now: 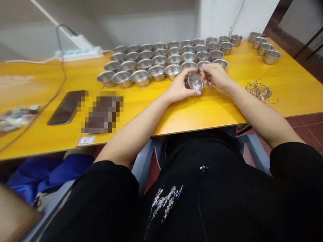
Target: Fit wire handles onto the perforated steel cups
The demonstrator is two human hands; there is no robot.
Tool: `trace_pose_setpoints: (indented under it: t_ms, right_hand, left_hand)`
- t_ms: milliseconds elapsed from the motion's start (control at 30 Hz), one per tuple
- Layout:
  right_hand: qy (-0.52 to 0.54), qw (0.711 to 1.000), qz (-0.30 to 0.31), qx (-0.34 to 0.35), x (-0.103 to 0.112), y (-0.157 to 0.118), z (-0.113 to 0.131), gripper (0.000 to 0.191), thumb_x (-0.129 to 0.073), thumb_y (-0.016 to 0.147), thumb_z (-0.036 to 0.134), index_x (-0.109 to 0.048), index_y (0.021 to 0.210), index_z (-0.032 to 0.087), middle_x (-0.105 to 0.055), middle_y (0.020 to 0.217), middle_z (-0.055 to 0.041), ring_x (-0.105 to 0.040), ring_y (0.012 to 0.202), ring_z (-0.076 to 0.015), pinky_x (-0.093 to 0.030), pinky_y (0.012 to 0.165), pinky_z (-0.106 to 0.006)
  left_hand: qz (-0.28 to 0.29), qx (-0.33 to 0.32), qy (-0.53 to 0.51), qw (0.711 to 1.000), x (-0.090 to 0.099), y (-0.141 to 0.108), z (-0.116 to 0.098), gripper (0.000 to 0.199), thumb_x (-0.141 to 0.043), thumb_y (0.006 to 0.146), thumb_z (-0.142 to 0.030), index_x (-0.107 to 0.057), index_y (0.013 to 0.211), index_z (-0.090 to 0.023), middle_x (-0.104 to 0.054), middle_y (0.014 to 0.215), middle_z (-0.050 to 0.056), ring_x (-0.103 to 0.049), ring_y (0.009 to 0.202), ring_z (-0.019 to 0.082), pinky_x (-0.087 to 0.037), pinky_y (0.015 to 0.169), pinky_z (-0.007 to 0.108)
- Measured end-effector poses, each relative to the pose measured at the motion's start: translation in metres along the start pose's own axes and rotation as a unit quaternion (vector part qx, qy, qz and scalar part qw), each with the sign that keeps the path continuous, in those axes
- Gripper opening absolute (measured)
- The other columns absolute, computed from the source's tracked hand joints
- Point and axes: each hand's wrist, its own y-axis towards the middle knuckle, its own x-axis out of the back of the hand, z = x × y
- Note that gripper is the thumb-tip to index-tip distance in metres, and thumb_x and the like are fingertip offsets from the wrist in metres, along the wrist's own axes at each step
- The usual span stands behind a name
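Strainer cup (194,82) | left hand (180,86) holding it | right hand (215,75) touching rim

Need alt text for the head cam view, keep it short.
A person's left hand and right hand hold a small perforated steel cup over a yellow table. Rows of matching cups stand beyond the hands, with a coil of wire rings to the right and a phone and pixelated object to the left.
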Motion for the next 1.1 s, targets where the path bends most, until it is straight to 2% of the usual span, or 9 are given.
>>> trace_pose_setpoints:
  t_ms: [133, 233, 333, 567, 800, 1100]
  right_hand:
    - [-0.017, 1.0, 0.015, 0.002, -0.001, -0.003, 0.003, 0.07, -0.101, 0.11, 0.075, -0.055, 0.082, 0.031, -0.062, 0.062, 0.0028, -0.048, 0.051, -0.0183, -0.038, 0.043, -0.029]
    - [-0.036, 0.999, 0.03, 0.015, 0.001, -0.004, 0.002, 0.07, -0.098, 0.111, 0.079, -0.057, 0.081, 0.03, -0.063, 0.063, 0.0021, -0.047, 0.051, -0.017, -0.038, 0.045, -0.028]
    - [-0.059, 0.996, 0.055, 0.037, 0.005, -0.002, -0.003, 0.073, -0.092, 0.113, 0.086, -0.062, 0.079, 0.029, -0.066, 0.064, 0.0, -0.048, 0.052, -0.0162, -0.038, 0.045, -0.027]
    - [-0.097, 0.99, 0.082, 0.059, 0.01, 0.005, -0.013, 0.078, -0.083, 0.115, 0.096, -0.064, 0.082, 0.027, -0.064, 0.064, -0.0021, -0.047, 0.052, -0.0158, -0.034, 0.044, -0.026]
    - [-0.114, 0.988, 0.09, 0.055, 0.013, 0.003, -0.015, 0.08, -0.087, 0.108, 0.101, -0.061, 0.086, 0.029, -0.064, 0.065, -0.0008, -0.049, 0.051, -0.0159, -0.036, 0.042, -0.027]
    - [-0.115, 0.986, 0.115, 0.042, 0.009, 0.003, -0.012, 0.08, -0.089, 0.105, 0.097, -0.048, 0.083, 0.031, -0.066, 0.065, -0.0013, -0.053, 0.052, -0.0172, -0.039, 0.044, -0.028]
  left_hand:
    - [-0.003, 0.019, 0.003, 1.0, 0.001, -0.001, -0.011, 0.123, -0.124, 0.056, -0.074, -0.082, 0.16, -0.023, -0.083, 0.173, 0.022, -0.077, 0.166, 0.052, -0.053, 0.152, 0.067]
    - [-0.007, 0.009, 0.022, 1.0, 0.002, -0.001, -0.012, 0.117, -0.124, 0.058, -0.064, -0.084, 0.161, -0.025, -0.083, 0.175, 0.02, -0.075, 0.168, 0.052, -0.05, 0.154, 0.067]
    - [-0.001, -0.008, 0.058, 0.998, 0.004, 0.0, -0.009, 0.119, -0.123, 0.06, -0.061, -0.083, 0.167, -0.026, -0.082, 0.177, 0.02, -0.073, 0.17, 0.054, -0.049, 0.154, 0.068]
    - [0.025, -0.02, 0.151, 0.988, 0.009, -0.003, -0.011, 0.125, -0.119, 0.071, -0.071, -0.075, 0.18, -0.028, -0.078, 0.181, 0.019, -0.069, 0.173, 0.054, -0.047, 0.157, 0.073]
    - [0.032, -0.017, 0.152, 0.988, 0.007, -0.002, -0.009, 0.135, -0.12, 0.066, -0.087, -0.076, 0.178, -0.025, -0.077, 0.18, 0.022, -0.066, 0.176, 0.058, -0.045, 0.158, 0.075]
    - [0.029, -0.025, 0.134, 0.99, 0.005, 0.0, -0.002, 0.134, -0.12, 0.064, -0.092, -0.077, 0.173, -0.026, -0.077, 0.179, 0.022, -0.063, 0.179, 0.059, -0.041, 0.161, 0.074]
